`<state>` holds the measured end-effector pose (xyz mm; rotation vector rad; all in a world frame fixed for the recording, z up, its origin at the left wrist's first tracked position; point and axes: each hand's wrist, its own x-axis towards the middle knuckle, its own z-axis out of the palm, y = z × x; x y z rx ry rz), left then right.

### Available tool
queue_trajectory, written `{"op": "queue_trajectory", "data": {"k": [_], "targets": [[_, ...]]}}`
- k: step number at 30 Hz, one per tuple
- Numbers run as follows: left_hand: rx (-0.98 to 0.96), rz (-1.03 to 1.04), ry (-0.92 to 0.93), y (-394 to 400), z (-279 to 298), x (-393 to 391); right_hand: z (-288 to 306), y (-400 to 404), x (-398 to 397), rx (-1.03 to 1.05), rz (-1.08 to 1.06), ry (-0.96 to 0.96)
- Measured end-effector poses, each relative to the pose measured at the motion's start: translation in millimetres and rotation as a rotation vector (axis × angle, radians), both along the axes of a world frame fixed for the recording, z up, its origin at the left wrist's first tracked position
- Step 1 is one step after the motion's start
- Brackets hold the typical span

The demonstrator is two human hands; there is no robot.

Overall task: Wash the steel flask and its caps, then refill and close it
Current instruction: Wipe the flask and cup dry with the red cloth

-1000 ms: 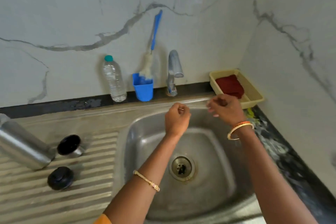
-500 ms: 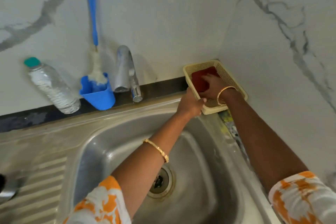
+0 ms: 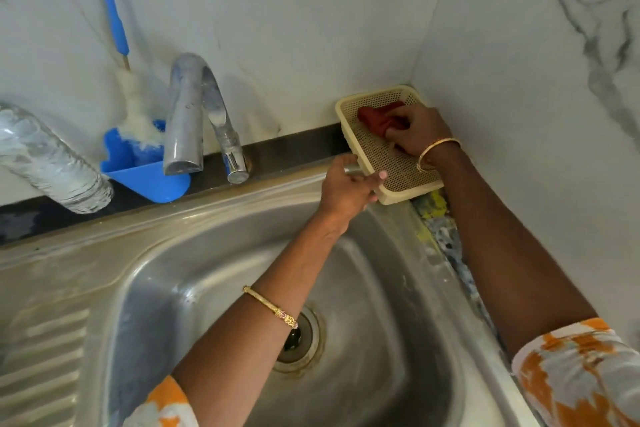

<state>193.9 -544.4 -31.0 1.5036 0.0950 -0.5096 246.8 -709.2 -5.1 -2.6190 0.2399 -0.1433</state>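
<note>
The steel flask and its caps are out of view. A cream mesh basket (image 3: 398, 173) stands in the back right corner beside the sink (image 3: 214, 274). Inside it lies a dark red scrub cloth (image 3: 377, 116). My right hand (image 3: 420, 130) reaches into the basket and grips the cloth with curled fingers. My left hand (image 3: 346, 184) holds the basket's near left rim, thumb along the edge.
A steel tap (image 3: 197, 121) arches over the sink's back rim. Left of it stand a blue holder (image 3: 145, 170) with a blue-handled bottle brush (image 3: 114, 17) and a clear plastic water bottle (image 3: 45, 159). The ribbed draining board (image 3: 38, 357) lies at the left.
The view has swung right and closer, so the flask and caps left the frame. Both hands moved from above the sink to the basket; the right hand now bunches the red cloth.
</note>
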Motion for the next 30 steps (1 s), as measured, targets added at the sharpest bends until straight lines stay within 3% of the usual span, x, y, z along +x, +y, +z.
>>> {"op": "queue_trajectory", "data": {"k": [4, 6, 8, 9, 13, 15, 17, 19, 22, 25, 30], "targets": [[0.030, -0.031, -0.033, 3, 7, -1, 30, 4, -21, 0.507, -0.276, -0.291], [0.104, -0.090, -0.064, 6, 14, -4, 47, 8, -44, 0.944, -0.382, -0.351], [0.175, -0.107, -0.107, 11, 25, -12, 55, 18, -73, 1.442, -0.332, -0.370], [0.197, -0.090, -0.138, 15, 32, -17, 59, 24, -90, 1.588, -0.293, -0.360], [0.157, 0.093, -0.345, 47, 69, -58, 70, 57, -155, 1.861, -0.177, -0.304], [0.184, 0.219, -0.640, 69, 80, -88, 70, 77, -184, 1.902, -0.188, -0.232], [0.295, 0.200, -0.941, 90, 79, -119, 66, 101, -210, 1.894, -0.178, -0.170], [0.442, 0.085, -1.041, 106, 74, -143, 64, 126, -233, 1.834, -0.128, -0.110], [0.513, 0.033, -0.834, 125, 64, -169, 55, 157, -256, 1.685, -0.125, 0.003], [0.352, 0.068, -0.554, 154, 53, -187, 51, 182, -268, 1.450, -0.237, 0.098], [-0.371, 0.024, 0.120, 217, 34, -209, 46, 207, -275, 0.991, -0.240, 0.127]]}}
